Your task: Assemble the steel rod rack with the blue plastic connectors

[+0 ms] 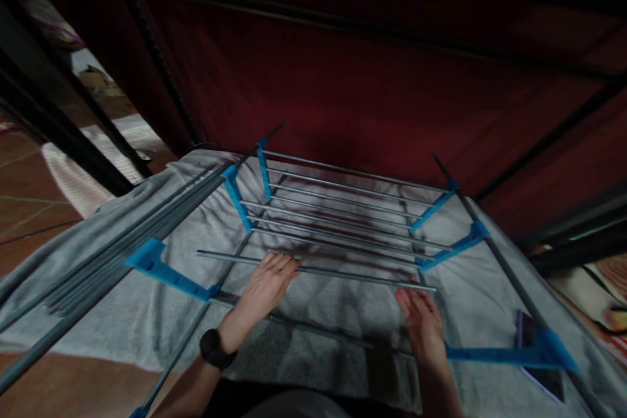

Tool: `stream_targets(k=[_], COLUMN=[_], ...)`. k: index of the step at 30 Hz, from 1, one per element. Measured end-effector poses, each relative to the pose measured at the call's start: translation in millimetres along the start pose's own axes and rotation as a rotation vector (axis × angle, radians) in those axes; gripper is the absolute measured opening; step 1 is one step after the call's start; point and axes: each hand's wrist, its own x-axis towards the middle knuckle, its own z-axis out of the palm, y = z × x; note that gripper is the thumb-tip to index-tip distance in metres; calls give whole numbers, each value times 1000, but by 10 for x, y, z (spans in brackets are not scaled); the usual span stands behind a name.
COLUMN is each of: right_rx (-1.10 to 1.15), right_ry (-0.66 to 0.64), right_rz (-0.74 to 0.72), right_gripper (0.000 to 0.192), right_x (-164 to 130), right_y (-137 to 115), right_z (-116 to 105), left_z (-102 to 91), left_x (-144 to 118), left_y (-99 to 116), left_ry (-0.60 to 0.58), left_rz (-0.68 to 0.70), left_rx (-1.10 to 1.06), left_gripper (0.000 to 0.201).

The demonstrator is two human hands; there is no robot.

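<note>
A thin grey metal tube (353, 275) runs crosswise in front of me, apart from the frame's fitted bars. My left hand (269, 281), with a dark watch on the wrist, is closed over it left of its middle. At the tube's right end, my right hand (421, 317) has its thumb and fingertips against it. Beyond lies a partly built rack: grey crossbars (343, 238) sit between blue plastic brackets (238, 199). A blue bracket (171, 274) near my left hand and a blue bracket (509, 356) right of my right hand have no crossbar between them.
Several loose grey tubes (147, 228) lie in a bundle at the left on the grey blanket (117, 333). A phone (543, 375) lies at the right beneath a bracket. Dark red fabric (343, 91) with a black frame rises behind the rack.
</note>
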Motion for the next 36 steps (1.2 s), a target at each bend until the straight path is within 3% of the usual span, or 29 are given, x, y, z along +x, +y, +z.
stream_targets(k=[2, 6, 12, 25, 36], right_rx=[71, 148, 201, 189, 252], right_ry=[-53, -21, -4, -35, -60], right_rz=[34, 29, 50, 39, 31], right_gripper=[35, 27, 33, 40, 44], right_x=[-48, -97, -124, -113, -121], right_y=[-36, -80, -122, -287, -568], right_z=[105, 237, 281, 312, 526], left_z=[30, 124, 217, 122, 74], left_x=[-2, -13, -20, 55, 101], left_y=[-31, -123, -230, -150, -149], left_ry=[11, 61, 138, 144, 163], left_rz=[23, 73, 122, 132, 114], left_rx=[-14, -15, -19, -14, -2], left_gripper=[31, 31, 31, 31, 38])
